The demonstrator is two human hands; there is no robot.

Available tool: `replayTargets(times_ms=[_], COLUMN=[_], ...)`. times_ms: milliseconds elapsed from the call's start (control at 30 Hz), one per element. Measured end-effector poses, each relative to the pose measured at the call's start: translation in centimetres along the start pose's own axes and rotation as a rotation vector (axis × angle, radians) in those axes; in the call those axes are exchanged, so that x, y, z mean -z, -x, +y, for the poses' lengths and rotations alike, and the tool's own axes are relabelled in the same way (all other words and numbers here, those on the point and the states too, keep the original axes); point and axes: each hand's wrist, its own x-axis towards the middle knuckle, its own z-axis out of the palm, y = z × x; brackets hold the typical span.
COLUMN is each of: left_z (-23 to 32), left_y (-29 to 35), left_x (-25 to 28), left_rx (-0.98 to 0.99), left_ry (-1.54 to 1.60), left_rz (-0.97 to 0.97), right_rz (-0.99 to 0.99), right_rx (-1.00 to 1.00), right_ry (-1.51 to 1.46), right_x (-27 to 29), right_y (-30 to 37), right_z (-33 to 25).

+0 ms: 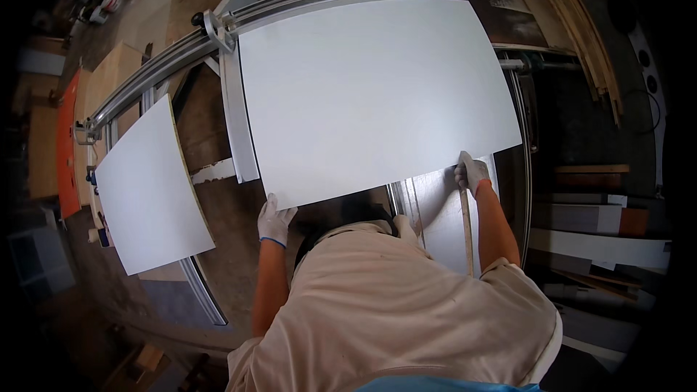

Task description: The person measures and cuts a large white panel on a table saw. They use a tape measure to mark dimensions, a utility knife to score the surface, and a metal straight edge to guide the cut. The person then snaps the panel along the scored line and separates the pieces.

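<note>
A large white panel [377, 94] lies across the sliding table of what looks like a panel saw. At its near left corner, my left hand [276, 221], in a pale glove with a blue cuff, grips the edge with the thumb side up on the surface. My right hand [473, 170], in a greyish glove with an orange cuff, is at the near edge toward the right. Its fingers are closed round a thin wooden stick [467, 229] that points back toward me, and they touch the panel edge. The undersides of both hands are hidden.
A second white panel [149, 185] rests at the left. A metal fence rail [152, 69] with a stop clamp [215, 31] runs along the far side. Boards and offcuts [592, 247] are stacked at right; long planks [581, 36] lie beyond. A bare metal table surface [443, 229] shows near my right arm.
</note>
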Motion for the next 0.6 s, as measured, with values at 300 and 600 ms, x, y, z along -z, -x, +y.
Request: replayTargets(times_ms=[300, 600], left_z=[0.5, 1.1], left_y=[0.0, 0.0], left_x=[0.4, 1.3], left_rx=[-0.044, -0.047], left_ry=[-0.009, 0.009], left_rz=[0.035, 0.018], right_rz=[0.008, 0.003], right_rx=[-0.002, 0.018], right_ry=[0.014, 0.043], right_x=[-1.2, -1.9], right_y=[1.1, 0.6], right_z=[-0.5, 0.4])
